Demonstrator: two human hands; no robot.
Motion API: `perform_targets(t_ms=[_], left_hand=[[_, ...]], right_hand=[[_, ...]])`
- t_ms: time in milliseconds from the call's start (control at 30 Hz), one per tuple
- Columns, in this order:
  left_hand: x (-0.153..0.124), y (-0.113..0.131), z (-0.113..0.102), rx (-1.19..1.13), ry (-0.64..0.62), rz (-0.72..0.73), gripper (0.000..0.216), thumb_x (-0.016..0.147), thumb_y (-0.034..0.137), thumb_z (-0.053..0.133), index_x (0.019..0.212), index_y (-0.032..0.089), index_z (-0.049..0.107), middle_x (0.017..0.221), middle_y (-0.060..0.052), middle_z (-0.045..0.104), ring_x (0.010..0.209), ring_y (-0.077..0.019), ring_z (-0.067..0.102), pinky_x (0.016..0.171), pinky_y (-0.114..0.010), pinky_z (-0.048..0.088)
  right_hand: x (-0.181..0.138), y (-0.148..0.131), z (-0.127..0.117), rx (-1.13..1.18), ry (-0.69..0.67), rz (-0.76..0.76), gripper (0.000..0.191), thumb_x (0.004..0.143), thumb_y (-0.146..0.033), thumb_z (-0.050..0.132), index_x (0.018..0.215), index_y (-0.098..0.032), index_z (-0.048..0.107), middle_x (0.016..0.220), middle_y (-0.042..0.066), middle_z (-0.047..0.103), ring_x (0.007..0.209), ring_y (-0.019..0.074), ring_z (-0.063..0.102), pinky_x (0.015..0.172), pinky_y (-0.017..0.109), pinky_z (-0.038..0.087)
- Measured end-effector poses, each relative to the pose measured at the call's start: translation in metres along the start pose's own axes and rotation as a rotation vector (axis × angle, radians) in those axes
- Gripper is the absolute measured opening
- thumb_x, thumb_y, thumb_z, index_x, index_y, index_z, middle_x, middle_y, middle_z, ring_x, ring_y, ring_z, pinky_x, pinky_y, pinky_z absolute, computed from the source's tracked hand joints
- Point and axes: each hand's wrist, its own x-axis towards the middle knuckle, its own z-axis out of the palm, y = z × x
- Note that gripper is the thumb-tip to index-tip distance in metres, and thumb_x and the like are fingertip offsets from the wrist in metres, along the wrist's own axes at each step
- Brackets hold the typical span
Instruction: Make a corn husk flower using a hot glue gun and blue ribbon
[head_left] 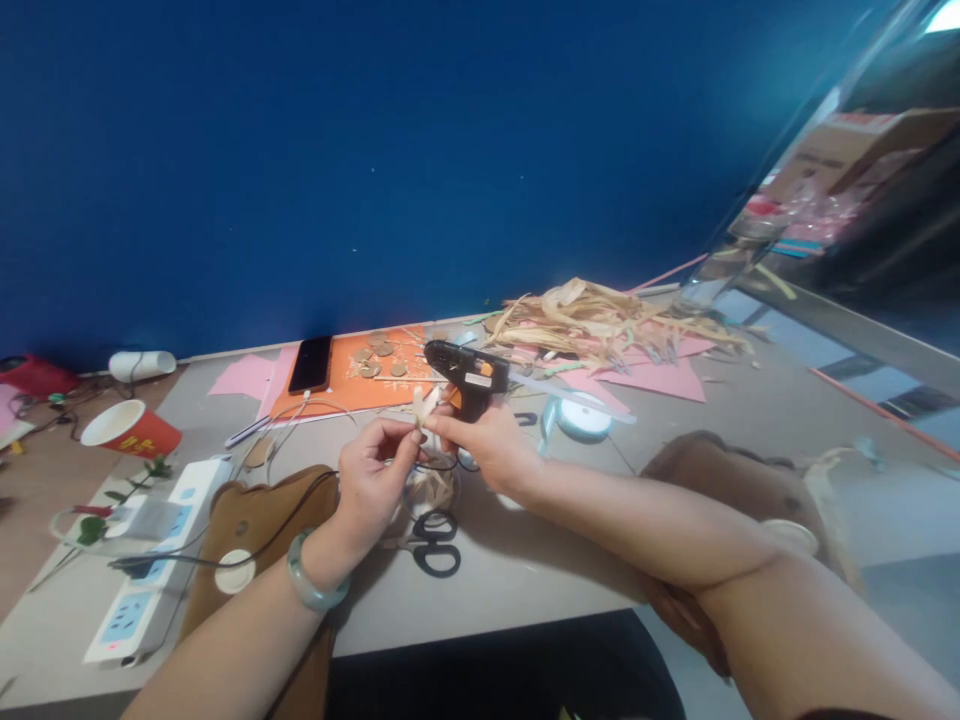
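- A power strip (159,560) lies left on the table (525,585).
- The left hand (377,472) has its grip pinched on a small pale bit (418,406).
- Black scissors (436,560) lie near.
- A glue gun (472,378) is in the middle; the right hand (496,445) has its grip around it.
- Dry tan strips (581,315) pile up far right.

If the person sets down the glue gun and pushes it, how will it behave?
The glue gun looks like hard plastic, so it is probably stiff. Its pistol shape would probably rock or tip onto its side rather than roll. The long stick projecting from its back could snag when pushed.
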Motion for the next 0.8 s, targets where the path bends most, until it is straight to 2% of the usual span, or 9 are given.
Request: perform_targets(t_ms=[433, 800], left_hand=[[-0.0017, -0.0030, 0.0005, 0.030, 0.011, 0.014, 0.013, 0.081, 0.030, 0.067, 0.080, 0.017, 0.062, 0.066, -0.001, 0.069, 0.060, -0.0137, 0.066, 0.062, -0.025, 0.052], [-0.0021, -0.0044, 0.0003, 0.056, 0.033, 0.024, 0.012, 0.081, 0.029, 0.067, 0.079, 0.018, 0.064, 0.066, -0.001, 0.069, 0.062, -0.0148, 0.066, 0.064, -0.026, 0.052]], right_hand=[[-0.0035, -0.0039, 0.0046, -0.064, 0.027, -0.029, 0.027, 0.064, -0.029, 0.079, 0.069, -0.017, 0.055, 0.054, -0.005, 0.054, 0.047, 0.0078, 0.046, 0.050, 0.023, 0.041], [-0.0037, -0.0055, 0.0054, -0.037, 0.035, 0.009, 0.027, 0.061, -0.028, 0.080, 0.068, -0.016, 0.057, 0.054, -0.005, 0.055, 0.046, 0.0081, 0.048, 0.048, 0.022, 0.041]])
